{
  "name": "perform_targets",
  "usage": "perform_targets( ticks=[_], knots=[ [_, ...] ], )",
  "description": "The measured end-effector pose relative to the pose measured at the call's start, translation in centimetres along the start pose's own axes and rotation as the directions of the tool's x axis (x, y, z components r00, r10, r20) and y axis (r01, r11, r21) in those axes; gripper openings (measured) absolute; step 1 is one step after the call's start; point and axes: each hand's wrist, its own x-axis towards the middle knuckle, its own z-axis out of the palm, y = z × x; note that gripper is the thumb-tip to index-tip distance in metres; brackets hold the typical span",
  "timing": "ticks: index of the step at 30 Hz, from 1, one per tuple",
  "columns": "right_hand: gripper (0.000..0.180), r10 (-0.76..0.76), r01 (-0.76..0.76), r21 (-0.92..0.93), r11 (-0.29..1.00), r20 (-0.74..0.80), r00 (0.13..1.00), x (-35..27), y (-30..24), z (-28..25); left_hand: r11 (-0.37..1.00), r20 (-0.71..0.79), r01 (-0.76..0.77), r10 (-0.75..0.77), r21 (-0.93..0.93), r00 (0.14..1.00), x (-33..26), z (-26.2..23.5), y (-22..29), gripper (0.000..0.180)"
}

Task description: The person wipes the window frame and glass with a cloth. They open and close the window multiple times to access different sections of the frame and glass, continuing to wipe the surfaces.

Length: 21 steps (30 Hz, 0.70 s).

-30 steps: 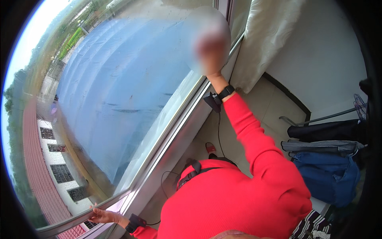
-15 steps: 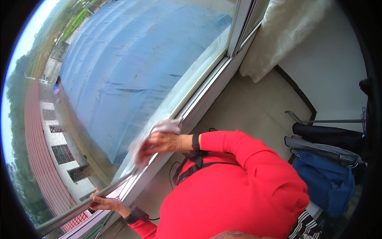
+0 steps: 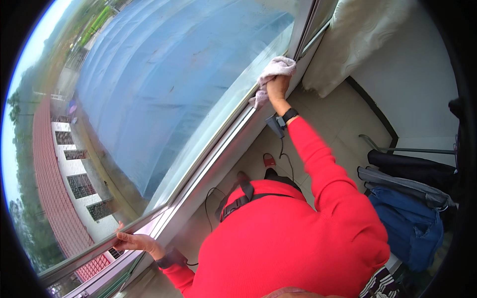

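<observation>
Right hand [image 3: 277,88] is now reaching far up the pane [image 3: 164,94], having swung back from the low position near the chest half a second ago: wiping strokes are sweeping the glass lengthwise. Fingers clenched on a pale pink cloth [image 3: 272,74], bunched, draping below the fingers, pressed against the pane beside the upright frame [image 3: 302,27]. Left hand [image 3: 135,242] is gripping the lower window rail [image 3: 99,251], fingers curled over it.

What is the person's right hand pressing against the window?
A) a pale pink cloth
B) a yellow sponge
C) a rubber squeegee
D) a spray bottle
A: the right hand grips a bunched pale pink cloth against the lower edge of the window glass, while the left hand rests on the window frame further along.
</observation>
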Motion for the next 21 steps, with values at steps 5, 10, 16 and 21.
perform_targets(
  ticks=[5, 10, 16, 21],
  knots=[
    [0.046, -0.378, 0.383, -0.067, 0.921, 0.071, 0.923, -11.6, -8.9, -2.1, 0.994, -0.026, 0.097, -0.098, -0.042, 0.995, -0.5, 1.6, 2.6, 0.055],
    [0.035, -0.298, -0.056, 0.681, 0.730, 0.391, 0.871, -17.8, -15.8, -6.8, 0.982, -0.028, 0.152, -0.156, -0.116, 0.987, -0.5, 2.1, 4.3, 0.061],
    [0.031, -0.262, -0.166, 0.743, 0.649, 0.423, 0.868, -11.1, -11.1, -6.7, 0.978, -0.010, 0.115, -0.119, -0.177, 0.993, 0.1, 1.7, 5.0, 0.063],
    [0.027, -0.117, 0.072, 0.181, 0.981, 0.253, 0.960, -1.5, -4.8, -5.1, 0.976, -0.037, 0.139, -0.147, -0.168, 0.988, -0.4, 2.5, 4.8, 0.060]
  ],
)
